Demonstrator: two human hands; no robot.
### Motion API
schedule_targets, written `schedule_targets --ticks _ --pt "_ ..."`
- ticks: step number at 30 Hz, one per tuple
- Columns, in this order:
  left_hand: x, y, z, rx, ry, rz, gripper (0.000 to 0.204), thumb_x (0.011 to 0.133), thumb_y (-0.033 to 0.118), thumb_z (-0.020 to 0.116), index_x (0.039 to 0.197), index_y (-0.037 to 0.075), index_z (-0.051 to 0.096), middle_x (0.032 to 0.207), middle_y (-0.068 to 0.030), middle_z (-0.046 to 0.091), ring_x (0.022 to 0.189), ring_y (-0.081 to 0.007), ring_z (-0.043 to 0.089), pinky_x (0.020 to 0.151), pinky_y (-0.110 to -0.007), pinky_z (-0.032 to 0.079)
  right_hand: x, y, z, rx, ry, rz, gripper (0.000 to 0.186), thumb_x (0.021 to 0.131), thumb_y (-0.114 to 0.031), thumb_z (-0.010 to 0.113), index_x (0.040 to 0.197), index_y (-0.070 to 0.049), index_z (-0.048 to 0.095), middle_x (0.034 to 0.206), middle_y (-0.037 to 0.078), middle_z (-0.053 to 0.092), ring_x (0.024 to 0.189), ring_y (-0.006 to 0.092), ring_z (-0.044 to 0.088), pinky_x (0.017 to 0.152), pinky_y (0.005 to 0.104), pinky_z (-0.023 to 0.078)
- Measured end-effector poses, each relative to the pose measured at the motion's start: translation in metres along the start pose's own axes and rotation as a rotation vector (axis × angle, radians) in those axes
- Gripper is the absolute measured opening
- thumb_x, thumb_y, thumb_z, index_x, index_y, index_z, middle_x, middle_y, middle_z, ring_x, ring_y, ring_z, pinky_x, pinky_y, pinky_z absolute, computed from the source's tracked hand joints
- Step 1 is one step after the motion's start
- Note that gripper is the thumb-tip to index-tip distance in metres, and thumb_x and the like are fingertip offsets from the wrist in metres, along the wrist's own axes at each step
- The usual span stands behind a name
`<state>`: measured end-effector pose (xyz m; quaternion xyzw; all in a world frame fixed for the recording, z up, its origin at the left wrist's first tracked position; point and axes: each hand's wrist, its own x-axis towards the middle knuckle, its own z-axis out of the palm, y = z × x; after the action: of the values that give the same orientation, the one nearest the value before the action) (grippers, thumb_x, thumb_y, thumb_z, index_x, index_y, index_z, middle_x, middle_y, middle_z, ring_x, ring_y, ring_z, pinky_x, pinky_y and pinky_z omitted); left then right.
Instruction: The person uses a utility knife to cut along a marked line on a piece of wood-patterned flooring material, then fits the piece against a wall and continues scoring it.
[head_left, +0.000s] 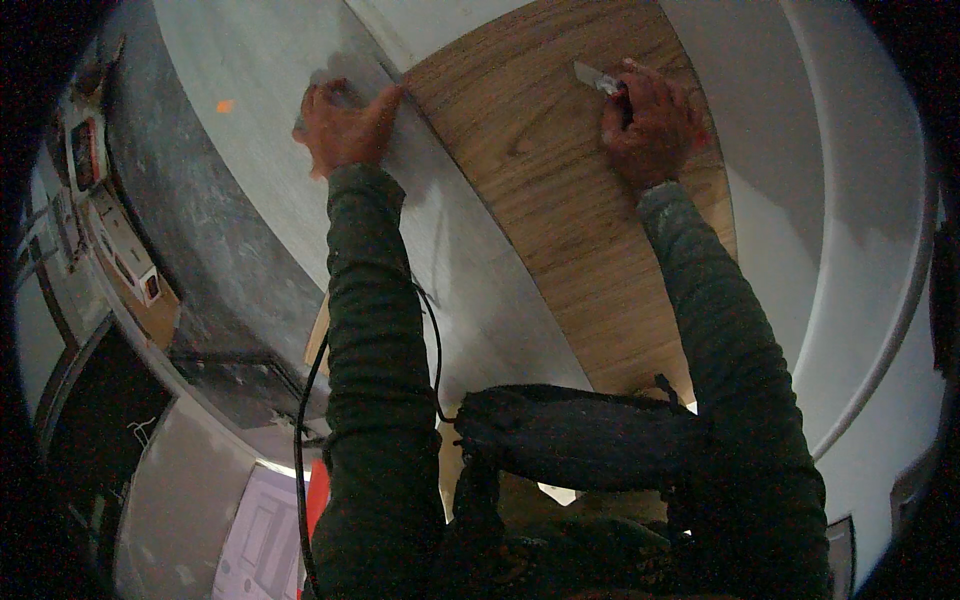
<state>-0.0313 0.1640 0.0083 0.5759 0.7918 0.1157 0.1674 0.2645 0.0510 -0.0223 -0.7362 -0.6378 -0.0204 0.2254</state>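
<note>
I had the right hand closed around a small tool, its flat, pale blade pointing up and left over the wood-grain sheet. My left hand was spread, thumb and fingers wide, at the pale grey panel, its thumb near the sheet's left edge; whether it pressed down, I could not tell. The sheet lay right alongside the panel.
</note>
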Motion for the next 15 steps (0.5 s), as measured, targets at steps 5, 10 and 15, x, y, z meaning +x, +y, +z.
schedule_targets --ticks 5,10,15 --pt "-0.005 0.013 -0.006 -0.024 -0.034 -0.027 0.074 0.054 0.052 0.079 0.116 0.018 0.061 0.143 -0.0017 0.042 0.131 -0.0376 0.033 0.09 -0.075 0.033 0.003 0.005 -0.012 0.035 -0.027 0.006 0.024 0.077 -0.012 0.065 0.101 -0.012 0.06 0.116 0.004 0.064 0.105 0.0286 0.057 0.092 0.0405 0.042" --pt "-0.001 0.014 -0.002 -0.058 -0.032 0.01 0.073 0.054 0.05 0.081 0.116 0.017 0.06 0.143 -0.0016 0.042 0.131 -0.0374 0.032 0.09 -0.075 0.033 0.009 0.0 -0.011 0.061 -0.018 -0.014 0.025 0.076 -0.012 0.065 0.101 -0.011 0.06 0.118 0.005 0.063 0.108 0.0268 0.057 0.094 0.041 0.041" --pt "-0.003 0.014 0.001 0.009 -0.003 0.043 0.07 0.056 0.051 0.081 0.115 0.017 0.061 0.146 -0.0031 0.039 0.134 -0.0371 0.03 0.089 -0.079 0.03 0.008 0.001 -0.008 0.033 -0.028 -0.011 0.026 0.076 -0.012 0.065 0.101 -0.011 0.06 0.119 0.005 0.063 0.11 0.0262 0.056 0.096 0.0409 0.04"
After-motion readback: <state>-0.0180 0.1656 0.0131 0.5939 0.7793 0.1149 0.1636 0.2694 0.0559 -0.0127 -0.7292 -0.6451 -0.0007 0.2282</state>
